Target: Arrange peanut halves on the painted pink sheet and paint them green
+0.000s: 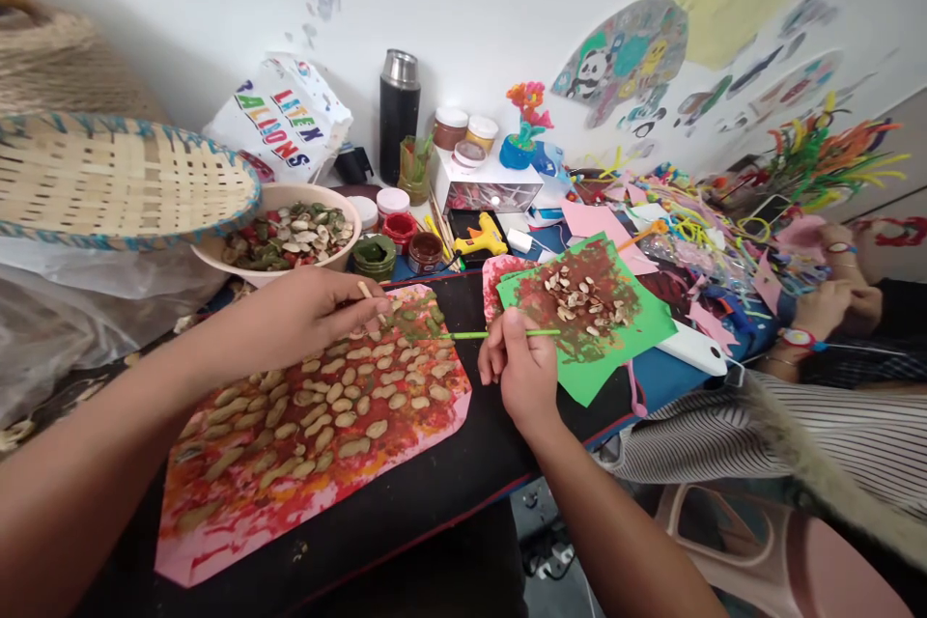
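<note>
My right hand is closed around a thin green-handled paintbrush, whose tip points left onto the painted pink sheet. Over the far edge of that sheet, my left hand pinches a short, pale, stick-like piece; its exact kind is unclear. Rows of peanuts in their shells lie across the red and orange paint. Near my left fingertips, several peanuts are coated green. Right of my right hand, a green sheet carries brown paint and a cluster of empty-looking shells.
Behind the sheets stand open jars of green paint, red paint and brown paint. A yellow glue gun lies beside them. A bowl of shells and a woven basket are left. Another person's hands are far right.
</note>
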Motion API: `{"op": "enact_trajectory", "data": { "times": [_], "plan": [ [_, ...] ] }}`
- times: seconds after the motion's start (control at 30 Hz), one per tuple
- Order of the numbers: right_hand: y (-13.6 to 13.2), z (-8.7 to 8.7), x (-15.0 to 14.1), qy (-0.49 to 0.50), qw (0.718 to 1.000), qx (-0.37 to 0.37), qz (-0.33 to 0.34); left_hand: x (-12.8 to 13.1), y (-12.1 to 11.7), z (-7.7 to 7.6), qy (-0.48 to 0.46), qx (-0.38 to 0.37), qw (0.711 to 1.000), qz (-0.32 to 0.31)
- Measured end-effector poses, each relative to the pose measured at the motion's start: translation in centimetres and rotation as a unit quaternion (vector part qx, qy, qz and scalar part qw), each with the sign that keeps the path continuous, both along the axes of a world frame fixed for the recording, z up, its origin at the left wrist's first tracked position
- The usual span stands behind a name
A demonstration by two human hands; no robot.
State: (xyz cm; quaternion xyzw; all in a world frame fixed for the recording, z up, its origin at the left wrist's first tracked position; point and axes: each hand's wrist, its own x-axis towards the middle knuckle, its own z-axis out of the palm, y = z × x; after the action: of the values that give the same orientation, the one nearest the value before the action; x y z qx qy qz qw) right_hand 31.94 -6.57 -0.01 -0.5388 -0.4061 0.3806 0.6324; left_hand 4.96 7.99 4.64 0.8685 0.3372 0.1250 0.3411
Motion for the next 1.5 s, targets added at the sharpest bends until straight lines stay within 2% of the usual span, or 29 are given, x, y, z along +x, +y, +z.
{"op": "enact_trajectory", "data": {
  "times": [0.1, 0.33, 0.5, 0.73, 0.87, 1.1, 1.27, 1.5],
  "plan": [
    [-0.2, -0.1, 0.1, 0.006, 1.0, -0.005, 0.0, 0.5, 0.0, -0.7, 0.009, -0.023, 0.999, -0.036],
    [-0.1, -0.5, 0.0, 0.001, 1.0, -0.016, 0.009, 1.1, -0.2, -1.7, -0.045, -0.019, 0.998, -0.041],
    [-0.3, -1.0, 0.4, 0.001, 1.0, -0.027, 0.011, 1.3, -0.1, -2.2, -0.045, -0.014, 0.998, -0.038],
    [-0.6, -0.9, 0.3, 0.001, 1.0, -0.012, 0.005, 1.1, 0.0, -2.7, -0.036, -0.007, 0.999, -0.033],
    [-0.7, -0.9, -0.2, -0.007, 1.0, -0.018, 0.019, 1.1, -0.1, -2.7, -0.037, -0.002, 0.999, -0.033],
    [-0.7, -0.8, 0.0, -0.004, 1.0, -0.016, 0.004, 1.3, -0.1, -2.3, -0.032, -0.011, 0.999, -0.033],
    [-0.7, -1.0, -0.5, -0.01, 0.999, -0.023, 0.027, 1.2, 0.0, -2.3, -0.024, -0.006, 0.999, -0.037],
    [-0.8, -0.8, -0.1, -0.018, 0.999, -0.038, 0.008, 1.2, 0.1, -2.4, -0.03, -0.012, 0.999, -0.037]
  ]
}}
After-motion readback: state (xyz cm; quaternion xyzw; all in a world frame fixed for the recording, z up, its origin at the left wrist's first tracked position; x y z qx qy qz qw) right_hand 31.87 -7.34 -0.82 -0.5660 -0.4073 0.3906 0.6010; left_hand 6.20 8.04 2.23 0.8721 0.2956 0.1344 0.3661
